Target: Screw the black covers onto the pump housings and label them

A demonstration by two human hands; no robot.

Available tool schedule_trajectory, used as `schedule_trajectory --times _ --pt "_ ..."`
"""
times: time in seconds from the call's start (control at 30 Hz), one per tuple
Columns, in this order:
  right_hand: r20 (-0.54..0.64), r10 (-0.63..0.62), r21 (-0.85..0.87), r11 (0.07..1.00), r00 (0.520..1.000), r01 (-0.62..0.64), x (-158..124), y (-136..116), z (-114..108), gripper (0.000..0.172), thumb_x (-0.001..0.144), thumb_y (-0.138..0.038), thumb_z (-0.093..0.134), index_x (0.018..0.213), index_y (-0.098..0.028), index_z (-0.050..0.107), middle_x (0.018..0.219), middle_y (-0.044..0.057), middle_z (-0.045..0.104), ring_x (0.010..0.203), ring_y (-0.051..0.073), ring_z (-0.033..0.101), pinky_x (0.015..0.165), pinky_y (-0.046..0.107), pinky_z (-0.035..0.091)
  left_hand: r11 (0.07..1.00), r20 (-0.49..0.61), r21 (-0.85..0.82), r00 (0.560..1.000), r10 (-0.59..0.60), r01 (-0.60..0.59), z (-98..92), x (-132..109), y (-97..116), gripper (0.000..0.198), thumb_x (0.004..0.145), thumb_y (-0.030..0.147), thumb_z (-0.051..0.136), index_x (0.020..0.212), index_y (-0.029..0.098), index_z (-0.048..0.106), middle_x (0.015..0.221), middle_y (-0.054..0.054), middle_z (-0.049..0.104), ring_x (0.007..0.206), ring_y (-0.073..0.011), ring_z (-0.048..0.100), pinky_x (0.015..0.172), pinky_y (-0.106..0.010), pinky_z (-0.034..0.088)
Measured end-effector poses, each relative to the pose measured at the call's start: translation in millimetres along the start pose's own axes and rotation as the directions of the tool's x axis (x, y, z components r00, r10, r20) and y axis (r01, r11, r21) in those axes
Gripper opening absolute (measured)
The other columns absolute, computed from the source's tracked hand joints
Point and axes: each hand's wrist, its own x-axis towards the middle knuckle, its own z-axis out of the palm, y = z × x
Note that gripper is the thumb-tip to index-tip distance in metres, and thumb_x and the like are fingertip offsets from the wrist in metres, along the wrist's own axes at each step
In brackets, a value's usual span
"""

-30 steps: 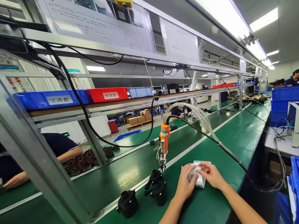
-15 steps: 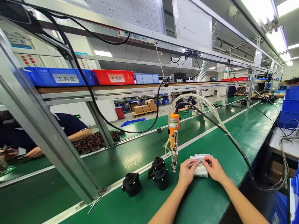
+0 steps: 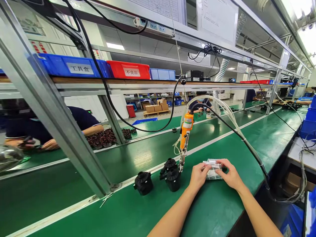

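A clear plastic packet (image 3: 213,175), crinkled and shiny, lies on the green bench top between my two hands. At its left edge my left hand (image 3: 198,176) is closed, thumb and fingers pinching the plastic. My right hand (image 3: 231,176) curls round its right side, thumb on the near face and fingers over the far edge. What the packet contains is too blurred to make out. Left of my hands hangs an orange power screwdriver (image 3: 187,126), its metal tip close to several black motor-like housings (image 3: 144,183) standing on the bench.
A metal post (image 3: 59,108) rises at the left. White tie-like strips (image 3: 106,199) lie by its foot. Overhead, a shelf carries a blue bin (image 3: 71,67) and a red bin (image 3: 128,69). Hoses (image 3: 237,131) loop down to the right. A co-worker's arm (image 3: 92,129) is across the bench.
My right hand has opened from a pinch near my left hand and moved round the packet's right side. The screwdriver has swung to a tilt, and the whole view has shifted slightly.
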Motion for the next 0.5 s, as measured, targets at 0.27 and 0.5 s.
schedule_trajectory --times 0.27,0.5 --pt "-0.025 0.023 0.005 1.000 0.999 -0.023 1.9 15.3 -0.1 0.061 0.087 -0.034 0.074 0.143 -0.021 0.052 0.093 0.004 0.076 0.096 0.024 0.073 0.103 0.045 0.054 0.991 0.003 0.057 0.993 0.118 -0.118 0.8 -0.2 -3.4 0.018 0.083 0.023 0.073 0.099 0.018 0.078 0.092 -0.007 0.077 0.086 -0.0213 0.070 0.084 -0.032 0.054" --pt "-0.053 -0.014 -0.016 1.000 0.998 0.014 1.7 17.7 -1.7 0.050 0.089 -0.036 0.073 0.134 -0.022 0.059 0.082 0.002 0.075 0.095 0.025 0.075 0.100 0.046 0.057 0.963 0.105 0.182 0.978 0.182 -0.199 -2.6 3.4 -4.8 0.019 0.093 0.018 0.060 0.092 0.019 0.079 0.087 -0.006 0.078 0.080 -0.0186 0.068 0.078 -0.028 0.051"
